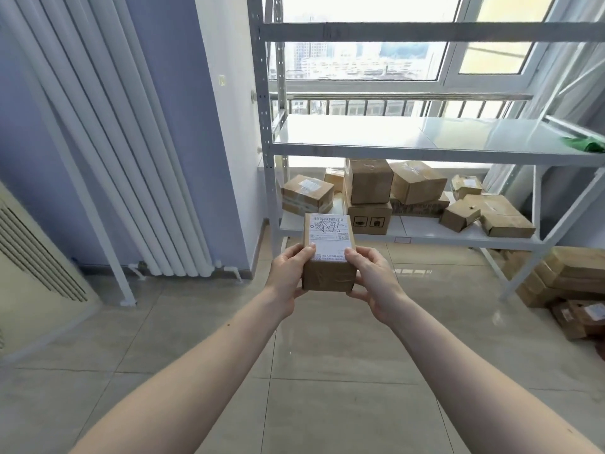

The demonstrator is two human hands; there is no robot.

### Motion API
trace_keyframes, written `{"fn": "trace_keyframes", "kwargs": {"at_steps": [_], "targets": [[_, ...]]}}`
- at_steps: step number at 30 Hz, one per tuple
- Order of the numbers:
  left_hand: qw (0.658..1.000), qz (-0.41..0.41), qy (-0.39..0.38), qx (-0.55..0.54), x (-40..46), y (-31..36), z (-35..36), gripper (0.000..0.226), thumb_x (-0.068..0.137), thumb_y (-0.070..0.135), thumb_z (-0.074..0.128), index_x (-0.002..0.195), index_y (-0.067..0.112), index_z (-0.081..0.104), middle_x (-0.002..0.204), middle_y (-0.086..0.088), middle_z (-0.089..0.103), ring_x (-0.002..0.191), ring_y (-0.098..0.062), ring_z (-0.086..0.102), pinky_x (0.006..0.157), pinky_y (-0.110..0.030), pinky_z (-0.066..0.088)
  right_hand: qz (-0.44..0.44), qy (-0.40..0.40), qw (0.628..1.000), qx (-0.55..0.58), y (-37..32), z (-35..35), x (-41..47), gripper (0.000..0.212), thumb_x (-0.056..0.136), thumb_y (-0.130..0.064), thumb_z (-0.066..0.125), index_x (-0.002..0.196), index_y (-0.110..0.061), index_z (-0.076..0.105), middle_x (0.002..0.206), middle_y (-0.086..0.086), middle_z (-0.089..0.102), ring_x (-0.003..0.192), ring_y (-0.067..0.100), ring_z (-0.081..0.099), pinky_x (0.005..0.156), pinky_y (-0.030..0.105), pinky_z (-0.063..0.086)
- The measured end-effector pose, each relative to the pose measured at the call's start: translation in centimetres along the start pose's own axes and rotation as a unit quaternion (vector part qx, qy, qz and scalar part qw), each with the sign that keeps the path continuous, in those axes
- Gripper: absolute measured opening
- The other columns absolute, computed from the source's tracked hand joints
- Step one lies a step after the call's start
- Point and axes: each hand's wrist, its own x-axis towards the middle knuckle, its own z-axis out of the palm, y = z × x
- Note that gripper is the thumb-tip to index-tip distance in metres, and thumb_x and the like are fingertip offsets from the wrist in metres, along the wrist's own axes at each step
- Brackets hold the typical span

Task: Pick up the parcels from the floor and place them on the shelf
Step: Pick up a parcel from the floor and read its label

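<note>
I hold a small brown cardboard parcel [329, 253] with a white shipping label on top, out in front of me above the floor. My left hand [288, 278] grips its left side and my right hand [376, 283] grips its right side. Straight ahead stands a white metal shelf [376, 149]. Its lower board [425, 235] carries several brown parcels [368, 185]. The middle board is bare except for something green [586, 145] at its right end.
More cardboard boxes [569, 276] are stacked on the floor at the right, beside the shelf's leg. A white radiator [137, 178] lines the blue wall on the left, with a beige panel [36, 253] nearer me. The tiled floor [327, 371] lies under my arms.
</note>
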Motion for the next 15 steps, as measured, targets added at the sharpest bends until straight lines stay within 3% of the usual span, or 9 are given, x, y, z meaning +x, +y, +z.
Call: {"fn": "trace_keyframes", "kwargs": {"at_steps": [4, 11, 15], "targets": [[1.000, -0.002, -0.004, 0.004, 7.1, 2.8, 0.3, 0.009, 0.095, 0.032, 0.062, 0.102, 0.029, 0.067, 0.102, 0.001, 0.073, 0.098, -0.020, 0.067, 0.082, -0.039, 0.055, 0.003, 0.001, 1.000, 0.000, -2.3, 1.4, 7.0, 0.037, 0.094, -0.037, 0.061, 0.127, -0.021, 0.054, 0.118, 0.002, 0.068, 0.108, 0.022, 0.065, 0.073, 0.036, 0.052], [1.000, -0.009, -0.022, 0.012, 19.0, 7.0, 1.8, 0.013, 0.094, 0.028, 0.062, 0.106, 0.026, 0.066, 0.096, 0.004, 0.072, 0.095, -0.019, 0.066, 0.086, -0.041, 0.055, 0.001, 0.015, 1.000, 0.005, -5.7, 2.5, 18.7, 0.044, 0.092, -0.035, 0.065, 0.131, -0.021, 0.052, 0.120, 0.005, 0.067, 0.108, 0.025, 0.066, 0.071, 0.035, 0.050], [0.999, -0.006, -0.037, 0.014, 25.8, 8.6, 3.2, 0.008, 0.096, 0.028, 0.059, 0.101, 0.028, 0.066, 0.100, 0.003, 0.071, 0.097, -0.019, 0.065, 0.088, -0.041, 0.054, -0.001, 0.015, 1.000, 0.011, -7.6, 2.7, 25.6, 0.043, 0.092, -0.032, 0.064, 0.131, -0.019, 0.052, 0.118, 0.007, 0.067, 0.097, 0.021, 0.067, 0.067, 0.033, 0.051]]}}
